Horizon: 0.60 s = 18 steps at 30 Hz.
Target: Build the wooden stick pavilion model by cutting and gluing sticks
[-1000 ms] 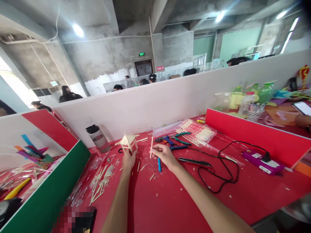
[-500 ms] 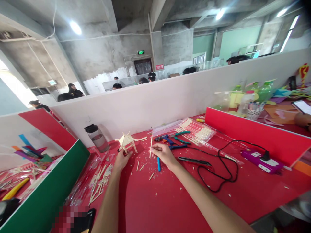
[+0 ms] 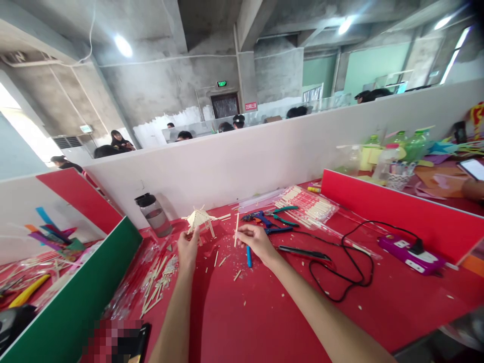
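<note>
A small pavilion-like model of pale wooden sticks (image 3: 198, 219) stands on the red table, its peaked roof on thin legs. My left hand (image 3: 188, 248) is closed on the near left side of the model, with the thumb up against the roof edge. A short way to the right, my right hand (image 3: 254, 242) pinches one pale stick (image 3: 237, 224), held upright. A blue tool or pen (image 3: 249, 257) lies just below the right hand. Cut stick pieces (image 3: 216, 258) are scattered between and in front of the hands.
Behind the right hand lie a blue glue gun (image 3: 260, 218), green-handled pliers (image 3: 283, 214) and bagged sticks (image 3: 310, 205). A cutter (image 3: 304, 252), black cable and purple power strip (image 3: 412, 254) lie right. A bottle (image 3: 154, 216), loose sticks and a green divider (image 3: 75, 297) are left.
My left hand has shifted up against the model's left side, its thumb now raised to the roof. My right hand still pinches the upright stick. The view has shifted slightly.
</note>
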Available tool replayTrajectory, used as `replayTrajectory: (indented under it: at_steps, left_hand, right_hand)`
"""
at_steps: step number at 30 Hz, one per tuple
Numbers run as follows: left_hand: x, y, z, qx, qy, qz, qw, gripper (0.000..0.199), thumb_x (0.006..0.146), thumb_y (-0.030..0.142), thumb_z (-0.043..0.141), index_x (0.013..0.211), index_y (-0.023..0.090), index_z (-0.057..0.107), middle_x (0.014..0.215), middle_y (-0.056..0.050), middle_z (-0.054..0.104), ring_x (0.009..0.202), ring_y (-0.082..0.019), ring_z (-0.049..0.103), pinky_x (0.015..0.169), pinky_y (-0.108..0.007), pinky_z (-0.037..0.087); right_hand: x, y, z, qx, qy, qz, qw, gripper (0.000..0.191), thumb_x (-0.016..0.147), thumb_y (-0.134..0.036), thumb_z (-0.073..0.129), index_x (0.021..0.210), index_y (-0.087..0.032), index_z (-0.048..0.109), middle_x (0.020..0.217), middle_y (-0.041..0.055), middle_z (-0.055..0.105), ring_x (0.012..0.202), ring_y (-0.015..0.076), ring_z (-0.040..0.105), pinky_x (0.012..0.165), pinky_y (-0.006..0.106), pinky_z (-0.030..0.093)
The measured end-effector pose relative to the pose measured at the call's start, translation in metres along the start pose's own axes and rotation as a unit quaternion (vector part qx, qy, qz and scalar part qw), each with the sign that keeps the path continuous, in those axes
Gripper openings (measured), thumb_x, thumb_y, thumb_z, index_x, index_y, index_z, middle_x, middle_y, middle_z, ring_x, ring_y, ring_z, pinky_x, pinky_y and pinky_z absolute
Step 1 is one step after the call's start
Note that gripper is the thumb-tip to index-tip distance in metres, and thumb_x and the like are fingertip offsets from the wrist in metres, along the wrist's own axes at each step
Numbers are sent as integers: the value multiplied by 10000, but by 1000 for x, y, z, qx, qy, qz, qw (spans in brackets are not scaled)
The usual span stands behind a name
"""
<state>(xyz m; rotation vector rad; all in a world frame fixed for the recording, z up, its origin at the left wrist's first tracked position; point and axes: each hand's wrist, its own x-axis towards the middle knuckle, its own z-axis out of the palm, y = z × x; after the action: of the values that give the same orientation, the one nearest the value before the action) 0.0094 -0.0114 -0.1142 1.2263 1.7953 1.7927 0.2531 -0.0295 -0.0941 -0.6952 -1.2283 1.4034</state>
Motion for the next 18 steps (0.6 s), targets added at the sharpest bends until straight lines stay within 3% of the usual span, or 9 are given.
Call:
replayTrajectory:
  at_steps: [12,18]
  left_hand:
    - [-2,3,-11,83,16,50,995,327,724,487,638,776,164,647,681,-36,653,629,-199,583,641,-316,434]
    - [-1,1,-21,26,31,41,998,272,675,440,684,733,178,644,648,-12,621,609,-174,570,610,-285,438]
  right_hand:
    - [2,3,0,-3,2,1,1000,282,666,-392,769,782,-157,666,610,5,645,557,144,584,540,259,464]
    - [1,1,1,-5,-3,-2,1000,284,667,-397,768,777,-157,663,598,4,636,553,142,579,536,257,464]
